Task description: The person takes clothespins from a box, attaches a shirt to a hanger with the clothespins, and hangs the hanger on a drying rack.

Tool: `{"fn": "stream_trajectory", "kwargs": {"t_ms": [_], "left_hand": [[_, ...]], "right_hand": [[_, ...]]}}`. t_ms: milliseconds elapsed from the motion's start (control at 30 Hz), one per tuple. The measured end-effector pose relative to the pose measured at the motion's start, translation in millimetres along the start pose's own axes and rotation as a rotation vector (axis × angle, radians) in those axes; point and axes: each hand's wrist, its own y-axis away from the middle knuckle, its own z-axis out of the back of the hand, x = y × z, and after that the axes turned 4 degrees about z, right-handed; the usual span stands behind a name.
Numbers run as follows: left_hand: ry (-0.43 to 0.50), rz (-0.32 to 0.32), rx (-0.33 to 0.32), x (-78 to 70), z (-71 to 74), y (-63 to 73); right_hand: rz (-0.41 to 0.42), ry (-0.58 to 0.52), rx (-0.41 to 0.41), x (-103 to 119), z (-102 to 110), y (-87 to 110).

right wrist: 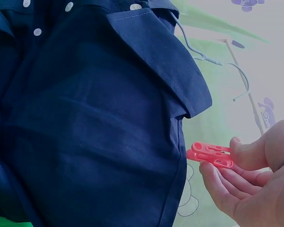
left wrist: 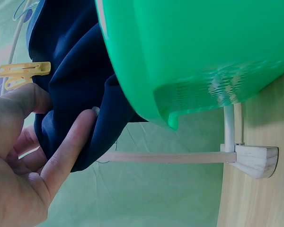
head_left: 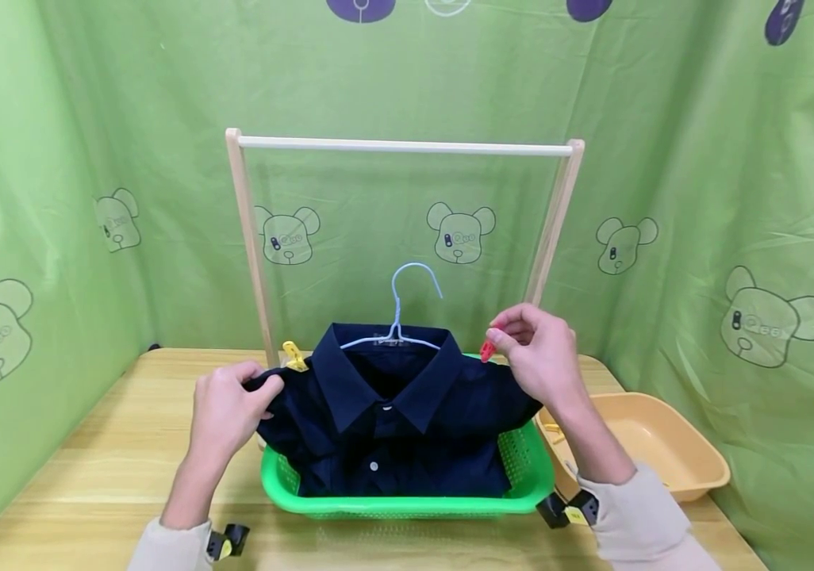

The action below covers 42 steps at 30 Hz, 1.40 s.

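Observation:
A dark navy shirt (head_left: 435,444) with a collar sits on a pale blue wire hanger (head_left: 397,305), its lower part inside a green basket (head_left: 407,507). My left hand (head_left: 228,404) pinches the shirt's shoulder on the left, thumb and fingers on the cloth. Close by, a yellow clothespin (head_left: 295,357) is clipped to that shoulder; it shows also in the left wrist view. My right hand (head_left: 543,357) pinches a red clothespin (right wrist: 210,154) between thumb and fingers. The pin's tip is at the edge of the other shoulder in the right wrist view.
Behind the basket stands a wooden rack with a white rail (head_left: 407,146). An orange tray (head_left: 664,436) lies to the right, with a yellow clothespin (head_left: 553,430) near its left side. Green curtains (head_left: 407,87) enclose the wooden table (head_left: 121,460).

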Motion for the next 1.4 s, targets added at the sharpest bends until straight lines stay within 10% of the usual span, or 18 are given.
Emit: {"fn": "stream_trajectory", "kwargs": {"t_ms": [1400], "left_hand": [[0.015,0.005,0.003,-0.2,0.5,1.6]], "right_hand": [[-0.002,-0.038,-0.005,3.6,-16.7,1.9]]}}
